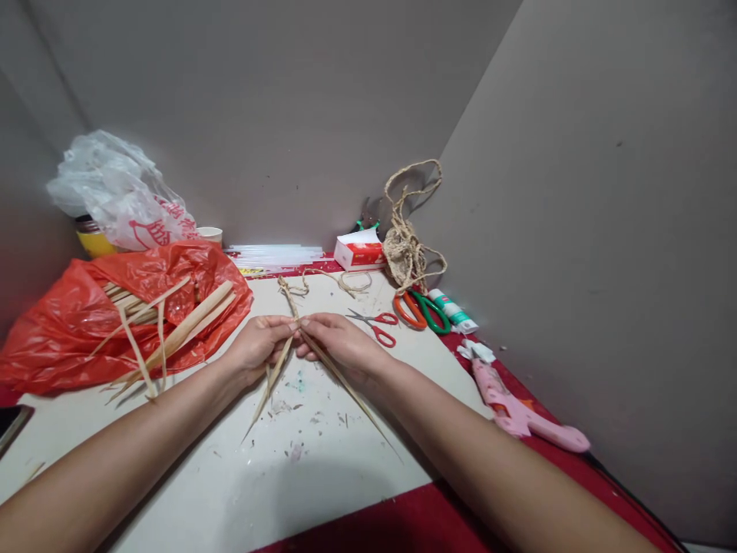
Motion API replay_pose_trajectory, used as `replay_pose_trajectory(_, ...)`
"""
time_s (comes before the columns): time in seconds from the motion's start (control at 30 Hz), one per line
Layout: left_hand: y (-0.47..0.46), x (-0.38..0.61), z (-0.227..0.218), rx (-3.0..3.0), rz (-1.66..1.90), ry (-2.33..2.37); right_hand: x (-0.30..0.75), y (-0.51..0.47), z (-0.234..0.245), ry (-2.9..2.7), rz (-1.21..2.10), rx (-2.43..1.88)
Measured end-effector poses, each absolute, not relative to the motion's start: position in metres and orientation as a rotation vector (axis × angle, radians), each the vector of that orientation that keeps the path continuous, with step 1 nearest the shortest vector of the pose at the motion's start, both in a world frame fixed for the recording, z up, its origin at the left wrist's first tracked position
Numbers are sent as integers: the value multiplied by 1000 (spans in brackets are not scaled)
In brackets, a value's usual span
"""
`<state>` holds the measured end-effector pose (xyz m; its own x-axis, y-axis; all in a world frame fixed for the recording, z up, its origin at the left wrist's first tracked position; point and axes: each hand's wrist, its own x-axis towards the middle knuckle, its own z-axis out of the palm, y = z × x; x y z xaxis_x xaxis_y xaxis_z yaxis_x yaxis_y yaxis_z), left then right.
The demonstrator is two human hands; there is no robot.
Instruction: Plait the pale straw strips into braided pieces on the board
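Observation:
My left hand (pixel 262 344) and my right hand (pixel 337 340) meet at the middle of the white board (pixel 230 476), both pinched on dry straw strips (pixel 288 307). The strips cross at my fingertips. One end runs back toward the wall, and two long ends trail toward me, one under each hand. The fingers of both hands are closed round the strips.
A red plastic bag (pixel 86 322) with more straw strips lies at left, a white bag (pixel 123 196) behind it. Small red scissors (pixel 377 322), orange and green scissors (pixel 423 311), a twine bundle (pixel 406 246), a glue tube (pixel 452 311), a small box (pixel 360 252) and a pink glue gun (pixel 518 411) sit at right.

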<state>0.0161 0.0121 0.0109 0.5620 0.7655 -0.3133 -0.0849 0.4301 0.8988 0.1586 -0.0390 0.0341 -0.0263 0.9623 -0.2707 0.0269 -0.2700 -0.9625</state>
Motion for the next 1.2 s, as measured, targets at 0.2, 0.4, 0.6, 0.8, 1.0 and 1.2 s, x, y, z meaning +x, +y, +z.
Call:
replay_pose_trajectory(0.2,10,15,15,1001,629,849,160,-34,35,-1077,1697,-1395)
replay_pose_trajectory(0.4,7,15,21,1061,575,855,167,-28,29,-1207,1665,-1515)
replay_pose_trajectory(0.6,5,15,25,1320,580,887,164,-29,23,-1098,1693,-1494)
replay_pose_trajectory(0.8,12,11,23,1675,586,829,150,-33,19,-1061,1422,-1549)
replay_pose_trajectory(1.0,11,6,35,1683,433,923,140,-34,19,-1056,1276,-1606)
replay_pose_trajectory(1.2,-1,12,34,1419,347,878,144,-35,16,-1097,1429,-1472)
